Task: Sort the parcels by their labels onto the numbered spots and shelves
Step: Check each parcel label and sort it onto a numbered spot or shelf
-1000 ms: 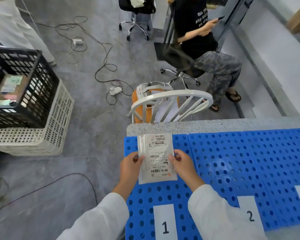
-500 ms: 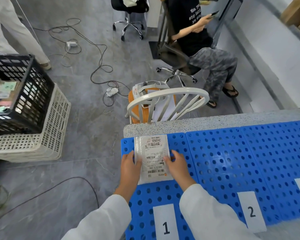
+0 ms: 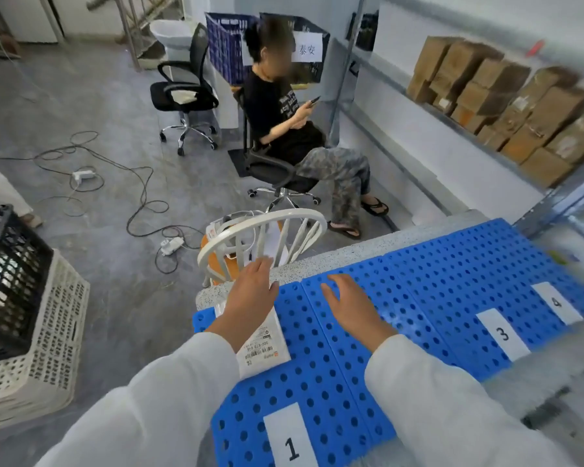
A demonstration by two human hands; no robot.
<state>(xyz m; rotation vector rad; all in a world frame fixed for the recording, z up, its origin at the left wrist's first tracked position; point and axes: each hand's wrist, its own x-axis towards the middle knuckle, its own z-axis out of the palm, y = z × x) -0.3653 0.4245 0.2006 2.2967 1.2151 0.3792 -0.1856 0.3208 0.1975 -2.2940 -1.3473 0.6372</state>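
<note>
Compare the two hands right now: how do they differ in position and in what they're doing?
The left hand lies over the white labelled parcel in the column above the 1 card; the right hand is above bare blue perforated mat, over no parcel. The left hand reaches farther, its fingers at the speckled counter edge; the right hand stays within the mat. Both are open, palm down, holding nothing, in white sleeves.
</note>
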